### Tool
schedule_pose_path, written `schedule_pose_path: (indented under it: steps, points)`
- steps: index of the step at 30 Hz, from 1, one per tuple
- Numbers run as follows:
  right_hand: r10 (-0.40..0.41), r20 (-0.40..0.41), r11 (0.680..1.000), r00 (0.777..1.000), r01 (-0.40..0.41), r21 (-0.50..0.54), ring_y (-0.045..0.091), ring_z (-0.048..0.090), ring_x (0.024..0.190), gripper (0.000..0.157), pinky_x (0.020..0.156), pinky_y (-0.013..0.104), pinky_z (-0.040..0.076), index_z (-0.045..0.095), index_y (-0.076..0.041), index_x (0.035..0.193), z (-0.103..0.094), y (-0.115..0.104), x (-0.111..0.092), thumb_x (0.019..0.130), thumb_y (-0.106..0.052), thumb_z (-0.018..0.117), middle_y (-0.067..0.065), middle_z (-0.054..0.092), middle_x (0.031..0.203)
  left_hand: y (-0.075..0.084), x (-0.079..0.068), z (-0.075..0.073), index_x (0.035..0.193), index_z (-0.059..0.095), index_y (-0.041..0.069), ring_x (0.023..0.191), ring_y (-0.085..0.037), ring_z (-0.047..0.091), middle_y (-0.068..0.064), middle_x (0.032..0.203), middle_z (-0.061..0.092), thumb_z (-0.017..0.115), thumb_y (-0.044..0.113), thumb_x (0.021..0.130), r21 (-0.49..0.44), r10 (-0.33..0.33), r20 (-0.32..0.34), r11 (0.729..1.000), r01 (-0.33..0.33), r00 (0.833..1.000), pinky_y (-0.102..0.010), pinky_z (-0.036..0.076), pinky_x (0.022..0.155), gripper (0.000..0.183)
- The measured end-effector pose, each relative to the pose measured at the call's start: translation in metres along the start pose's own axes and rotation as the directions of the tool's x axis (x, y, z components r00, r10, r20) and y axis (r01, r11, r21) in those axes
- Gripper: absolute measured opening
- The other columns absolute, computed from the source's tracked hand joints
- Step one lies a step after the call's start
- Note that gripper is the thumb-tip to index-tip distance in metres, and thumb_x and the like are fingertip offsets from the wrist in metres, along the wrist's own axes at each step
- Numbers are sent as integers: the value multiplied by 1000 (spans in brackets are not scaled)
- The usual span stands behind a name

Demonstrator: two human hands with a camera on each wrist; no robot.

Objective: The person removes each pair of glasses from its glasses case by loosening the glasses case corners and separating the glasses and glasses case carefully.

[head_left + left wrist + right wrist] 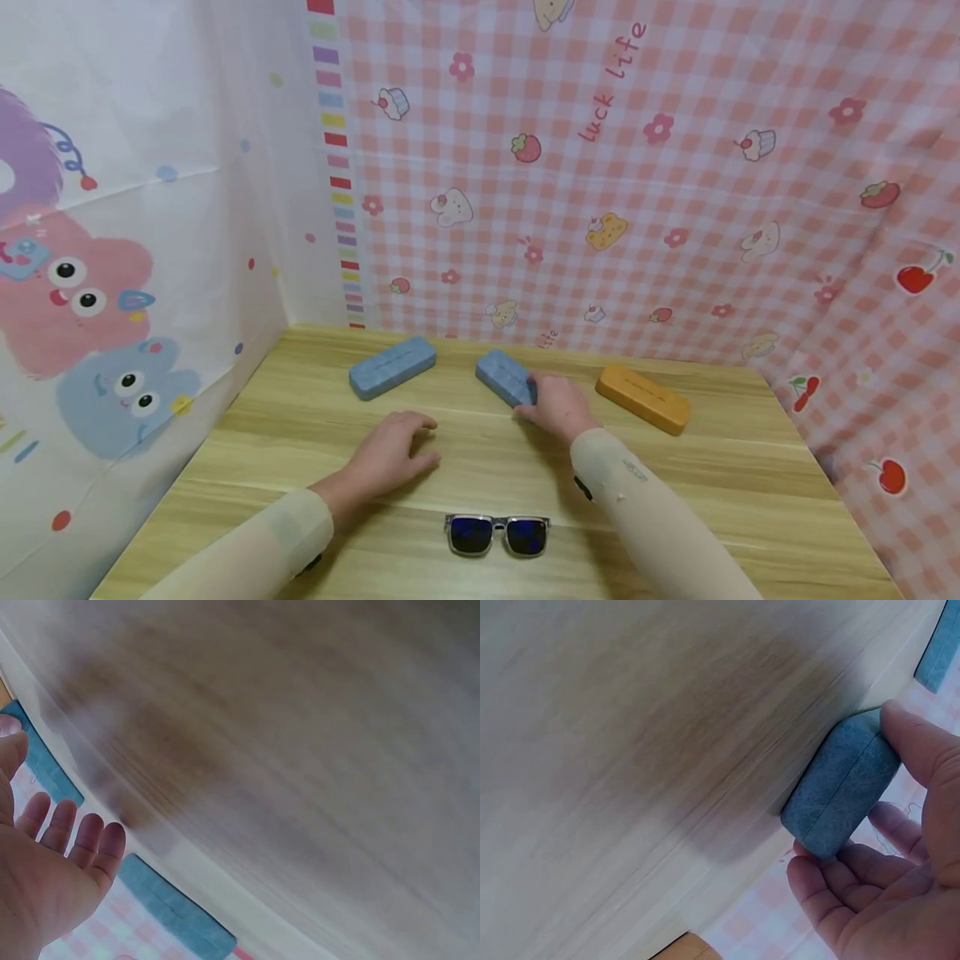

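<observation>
Head view: mottled blue, long, round-cornered middle case lying on a yellowish wood-grain tabletop, its nearer right end in the right hand, pinched between thumb and fingers. Left of the middle case and apart from it, a matching mottled blue case, slanted the other way; right of it, past the right hand, an orange oblong case with rounded corners. Well nearer to the person than the middle case, a pair of sunglasses with a clear frame and dark blue lenses. Nearer and to the left of the middle case, the left hand, loosely spread, thumb apart from the fingers, holding nothing; impossible to tell whether touching the tabletop. Behind the middle case, a pink-and-white checked cloth printed with flowers, strawberries and cupcakes.

Left wrist view: palm and slightly bent fingers of the left hand, free of any object, with a gap between thumb and forefinger. Past the thumb, part of the middle case, fingertips of the right hand against it; on the other side of the fingers, the matching case, well apart from the middle one.

Right wrist view: middle case held between thumb on one side and bent fingers on the other, part of the tabletop alongside it.
</observation>
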State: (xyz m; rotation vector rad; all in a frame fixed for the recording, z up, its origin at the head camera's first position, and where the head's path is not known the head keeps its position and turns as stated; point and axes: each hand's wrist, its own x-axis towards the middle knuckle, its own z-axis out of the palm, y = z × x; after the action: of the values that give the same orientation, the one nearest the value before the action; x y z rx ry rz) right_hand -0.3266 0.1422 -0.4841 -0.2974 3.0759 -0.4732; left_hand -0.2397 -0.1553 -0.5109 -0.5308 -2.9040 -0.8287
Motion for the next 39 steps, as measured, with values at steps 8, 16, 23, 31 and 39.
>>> schedule_pose_path:
  steps: [8, 16, 23, 31, 39]
  points:
    - [42, 2, 998, 999, -42, 51, 30, 69, 114, 69, 104, 50, 57, 59, -6, 148, 5, -1, 3, 92, -39, 84, 19, 71, 139, -1, 0, -1, 126, 73, 10, 124, -28, 65, -9, 130, 73, 86, 29, 92, 9, -1, 6, 1000, 1, 1000, -48, 54, 109, 41]
    - [17, -21, 994, 1000, -14, 108, 31, 69, 111, 60, 101, 51, 57, 61, -9, 143, -5, 16, -8, 94, -34, 82, 21, 73, 131, 2, 4, -2, 125, 73, 10, 123, -28, 65, -9, 128, 74, 85, 28, 92, 10, 15, -4, 1000, -15, 1000, -48, 54, 109, 40]
    - [-67, -20, 986, 998, 69, 149, 31, 68, 116, 53, 99, 52, 57, 62, -14, 142, -19, 34, -24, 97, -36, 80, 18, 71, 135, 6, 10, -5, 130, 71, 9, 122, -30, 65, -10, 130, 74, 85, 29, 92, 14, 20, -9, 1000, -20, 1000, -50, 53, 108, 45]
    - [-209, -1, 969, 978, 208, 137, 23, 69, 112, 47, 97, 49, 58, 65, -17, 135, -26, 43, -40, 95, -34, 83, 9, 73, 130, 12, 21, -8, 144, 64, 6, 135, -36, 60, -14, 143, 69, 85, 36, 93, 28, -26, -6, 999, 26, 1000, -54, 47, 116, 63]
    - [-333, 13, 942, 943, 331, 55, 27, 69, 120, 48, 104, 51, 56, 66, -16, 136, -22, 43, -50, 95, -33, 84, 6, 73, 132, 13, 36, -4, 157, 49, 2, 148, -42, 50, -18, 155, 59, 87, 38, 90, 30, -21, -8, 999, 22, 1000, -59, 32, 129, 86]
